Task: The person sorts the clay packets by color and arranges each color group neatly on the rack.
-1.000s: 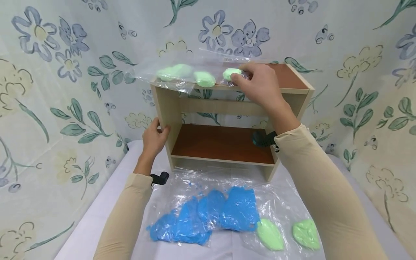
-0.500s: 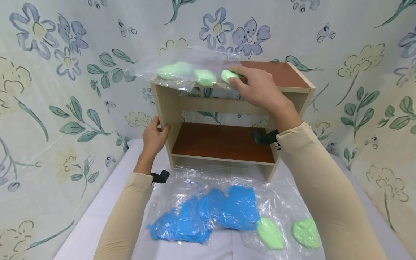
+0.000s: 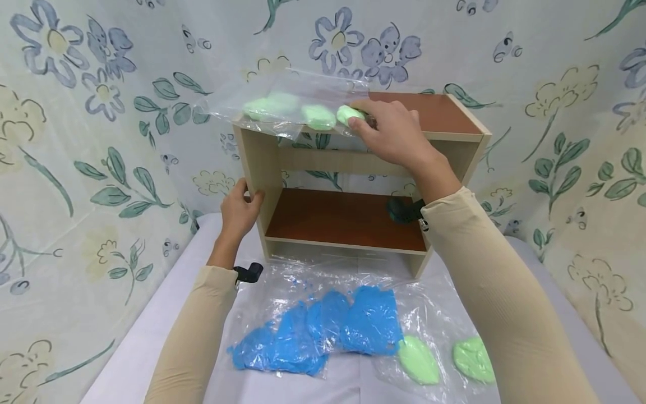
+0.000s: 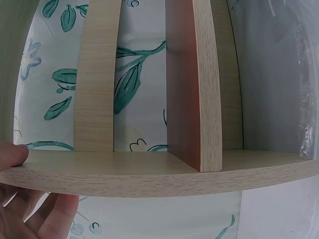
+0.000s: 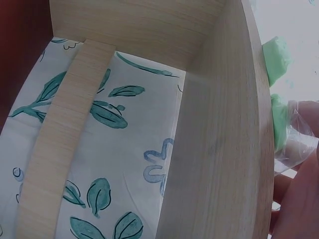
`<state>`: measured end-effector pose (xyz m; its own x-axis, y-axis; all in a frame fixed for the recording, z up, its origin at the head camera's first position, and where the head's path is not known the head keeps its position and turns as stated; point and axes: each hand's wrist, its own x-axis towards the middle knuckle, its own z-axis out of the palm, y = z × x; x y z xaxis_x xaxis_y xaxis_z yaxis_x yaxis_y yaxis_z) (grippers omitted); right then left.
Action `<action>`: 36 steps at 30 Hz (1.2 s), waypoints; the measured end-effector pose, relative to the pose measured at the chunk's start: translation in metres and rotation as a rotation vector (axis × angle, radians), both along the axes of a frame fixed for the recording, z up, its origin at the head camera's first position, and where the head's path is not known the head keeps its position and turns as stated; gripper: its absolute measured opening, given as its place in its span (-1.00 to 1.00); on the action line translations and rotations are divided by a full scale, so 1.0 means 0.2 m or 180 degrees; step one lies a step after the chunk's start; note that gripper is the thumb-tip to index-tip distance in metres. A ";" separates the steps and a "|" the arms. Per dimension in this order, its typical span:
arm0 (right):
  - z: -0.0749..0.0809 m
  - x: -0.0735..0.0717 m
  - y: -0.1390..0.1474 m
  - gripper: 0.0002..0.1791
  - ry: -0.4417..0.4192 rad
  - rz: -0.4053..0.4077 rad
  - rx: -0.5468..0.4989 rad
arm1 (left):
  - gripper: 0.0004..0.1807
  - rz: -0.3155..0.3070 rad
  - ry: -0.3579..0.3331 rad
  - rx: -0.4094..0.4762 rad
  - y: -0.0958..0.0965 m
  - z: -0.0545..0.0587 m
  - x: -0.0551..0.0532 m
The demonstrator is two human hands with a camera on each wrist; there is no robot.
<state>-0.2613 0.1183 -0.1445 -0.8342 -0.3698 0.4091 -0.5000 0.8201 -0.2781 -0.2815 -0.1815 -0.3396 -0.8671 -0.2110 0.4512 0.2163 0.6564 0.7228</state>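
On top of a small wooden shelf [image 3: 348, 219], my right hand [image 3: 391, 132] pinches a light green lump of clay [image 3: 349, 115] together with clear plastic film. Two more green lumps lie to its left under the plastic sheet [image 3: 227, 104], a small lump [image 3: 319, 116] and a longer one [image 3: 272, 106]. The right wrist view shows this hand [image 5: 299, 189] beyond the top board, with film at its fingers. My left hand [image 3: 239, 210] grips the shelf's left side panel; in the left wrist view the thumb [image 4: 15, 155] is inside and the other fingers are outside.
In front of the shelf, blue clay pieces [image 3: 370, 320] lie pressed flat in clear plastic on the white cloth [image 3: 298, 390]. Two flattened green pieces, one oval [image 3: 419, 362] and one rounder [image 3: 473, 359], lie to their right. Floral fabric [image 3: 126, 50] hangs behind and at both sides.
My right hand has moved a little left along the shelf top, bringing the pinched green lump closer to the middle lump. The film's right edge has come left too. My left hand has stayed put.
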 end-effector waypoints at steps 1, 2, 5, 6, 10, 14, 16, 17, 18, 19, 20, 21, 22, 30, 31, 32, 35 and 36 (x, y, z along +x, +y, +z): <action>0.00 0.00 0.00 -0.49 0.0003 -0.0007 0.0004 | -0.54 -0.0002 -0.0002 0.0001 0.00 0.00 0.00; 0.00 0.00 0.00 -0.49 0.0004 -0.0009 0.0006 | -0.54 -0.0007 0.0002 -0.0002 0.00 0.00 0.00; 0.00 0.00 0.01 -0.46 -0.0034 0.0020 -0.0038 | -0.55 -0.0007 0.0022 -0.0007 0.00 0.00 -0.01; 0.00 0.00 0.01 -0.44 -0.0048 0.0048 -0.0092 | -0.55 -0.0008 0.0018 -0.0008 0.00 0.00 0.00; -0.03 0.00 0.05 -0.38 0.0088 0.0294 -0.0569 | -0.55 -0.0027 0.0004 -0.0008 0.00 0.01 -0.01; -0.10 0.03 0.11 -0.37 0.0683 0.0530 -0.0999 | -0.53 -0.0080 0.0006 0.0001 0.00 0.02 0.00; -0.16 0.06 0.14 -0.38 0.1043 0.0505 -0.1125 | -0.53 -0.0099 -0.0011 0.0018 0.00 0.02 0.00; -0.18 0.08 0.16 -0.38 0.1205 0.0469 -0.1194 | -0.53 -0.0096 -0.0017 0.0020 0.00 0.02 0.00; -0.21 0.10 0.18 -0.39 0.1341 0.0428 -0.1281 | -0.53 -0.0096 -0.0030 0.0027 0.00 0.02 0.00; -0.23 0.13 0.20 -0.40 0.1430 0.0377 -0.1369 | -0.53 -0.0096 -0.0039 0.0029 0.00 0.01 0.00; -0.26 0.15 0.23 -0.41 0.1455 0.0310 -0.1461 | -0.53 -0.0092 -0.0049 0.0034 0.00 0.01 0.00; -0.28 0.18 0.26 -0.42 0.1445 0.0257 -0.1544 | -0.53 -0.0090 -0.0051 0.0034 -0.01 0.01 0.00; -0.31 0.21 0.29 -0.42 0.1424 0.0218 -0.1595 | -0.53 -0.0083 -0.0045 0.0037 -0.01 0.01 0.00; -0.61 0.35 0.55 -0.36 0.0695 -0.0178 -0.1279 | -0.52 -0.0035 -0.0029 0.0030 0.00 0.00 0.00; -0.65 0.36 0.58 -0.35 0.0598 -0.0234 -0.1200 | -0.52 -0.0036 -0.0033 0.0030 0.00 0.00 0.00; -0.69 0.37 0.61 -0.35 0.0518 -0.0274 -0.1111 | -0.52 -0.0033 -0.0041 0.0032 0.00 0.00 0.00; -0.80 0.41 0.69 -0.35 0.0325 -0.0357 -0.0851 | -0.52 -0.0028 -0.0051 0.0036 0.00 0.00 0.00; -0.83 0.43 0.72 -0.35 0.0280 -0.0377 -0.0779 | -0.52 -0.0025 -0.0056 0.0038 0.00 0.00 -0.01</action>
